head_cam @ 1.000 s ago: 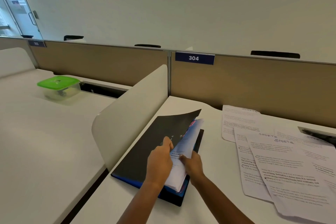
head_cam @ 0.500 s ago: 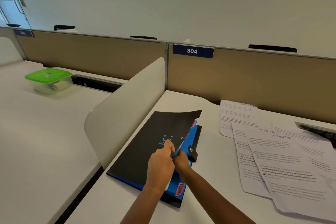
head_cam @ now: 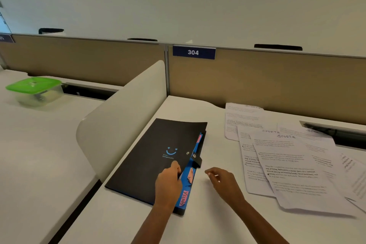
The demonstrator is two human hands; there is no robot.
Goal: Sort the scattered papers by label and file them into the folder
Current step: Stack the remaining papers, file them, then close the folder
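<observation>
Black folder at frame centre, pink "SPORTS" tab; left hand pinches its cover edge. Right hand loosely open, empty. "SPORTS" papers lie right; sign reads "304".

Even, soft overhead light fills the scene; my desk, a pale cream laminate surface, shows no glare. Faint shadows lie under my right hand and beneath the lifted edge of the overlapping white printed sheets. Wide-angle distortion bows the tan fabric partition wall. The sheets' print is motion-smeared and illegible toward the right edge.
</observation>
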